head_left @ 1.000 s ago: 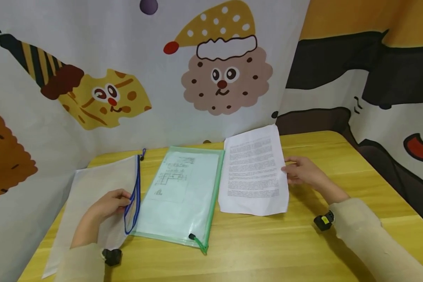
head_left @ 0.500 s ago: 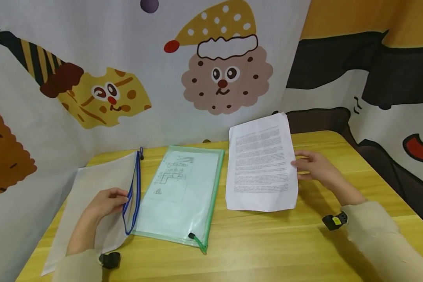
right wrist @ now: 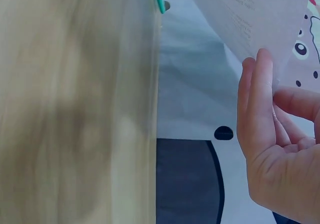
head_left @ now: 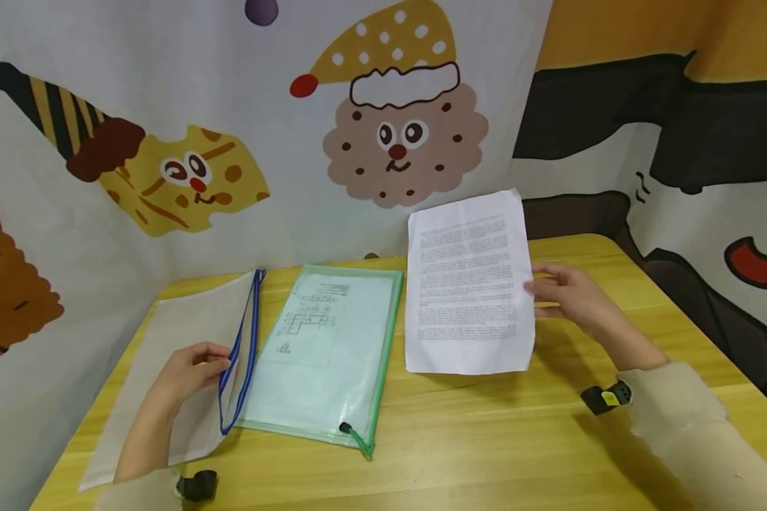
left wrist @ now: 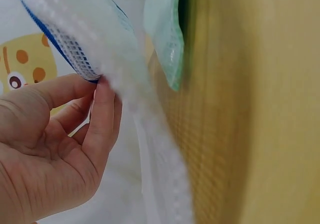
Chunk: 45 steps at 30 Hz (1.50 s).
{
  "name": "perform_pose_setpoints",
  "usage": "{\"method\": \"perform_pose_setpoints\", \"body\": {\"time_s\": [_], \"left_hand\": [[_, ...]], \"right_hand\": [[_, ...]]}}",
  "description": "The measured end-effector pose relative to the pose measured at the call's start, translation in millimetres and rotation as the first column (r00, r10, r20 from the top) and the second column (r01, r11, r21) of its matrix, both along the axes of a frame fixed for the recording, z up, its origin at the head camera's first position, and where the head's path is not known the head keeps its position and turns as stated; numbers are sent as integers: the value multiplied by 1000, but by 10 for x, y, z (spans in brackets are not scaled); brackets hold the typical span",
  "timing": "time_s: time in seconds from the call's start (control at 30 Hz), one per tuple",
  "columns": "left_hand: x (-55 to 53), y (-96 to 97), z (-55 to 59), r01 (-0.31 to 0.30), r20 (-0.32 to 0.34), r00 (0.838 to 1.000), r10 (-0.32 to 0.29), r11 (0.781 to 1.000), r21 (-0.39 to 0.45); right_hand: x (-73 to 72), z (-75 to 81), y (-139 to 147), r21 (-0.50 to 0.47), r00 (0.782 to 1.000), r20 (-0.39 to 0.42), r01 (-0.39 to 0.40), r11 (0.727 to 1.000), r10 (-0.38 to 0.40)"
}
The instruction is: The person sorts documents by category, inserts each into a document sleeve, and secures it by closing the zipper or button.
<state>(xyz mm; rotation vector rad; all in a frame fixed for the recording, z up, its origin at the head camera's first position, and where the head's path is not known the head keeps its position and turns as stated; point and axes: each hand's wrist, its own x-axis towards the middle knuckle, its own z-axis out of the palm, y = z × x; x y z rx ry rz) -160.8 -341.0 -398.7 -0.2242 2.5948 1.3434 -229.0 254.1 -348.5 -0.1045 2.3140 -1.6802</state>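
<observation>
Paper held tilted up above the table; right hand pinches its right edge, other fingers loosely spread. Left hand pinches the blue-edged mouth of the white pouch, which gapes. Paper judged light, floppy, easily creased: hold lightly mid-edge. Pouch probably soft; best gripped by its rim.

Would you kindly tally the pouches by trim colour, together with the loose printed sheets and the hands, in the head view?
Blue-trimmed pouch: 1
Green-trimmed pouch: 1
Loose printed sheet: 1
Hands: 2, the left hand and the right hand
Total: 5
</observation>
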Motion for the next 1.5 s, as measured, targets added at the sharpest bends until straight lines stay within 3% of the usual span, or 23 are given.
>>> {"method": "perform_pose_setpoints", "body": {"time_s": [0.33,0.57,0.83,1.1,1.5], "left_hand": [[82,78,47,20,-37,999,-21,1000,-7],[101,98,74,34,-50,998,-33,999,8],[91,103,79,71,-49,996,-69,996,44],[108,139,108,82,-43,996,-81,996,22],[139,191,106,103,-35,994,-101,993,53]], "right_hand": [[-8,164,-168,5,999,-33,18,1000,-18],[30,197,-282,-21,999,-39,6,1000,-7],[52,165,-445,-78,998,-30,-63,995,61],[48,59,-618,-120,994,10,-111,987,113],[24,-53,-913,-149,986,52,-148,978,157]]}}
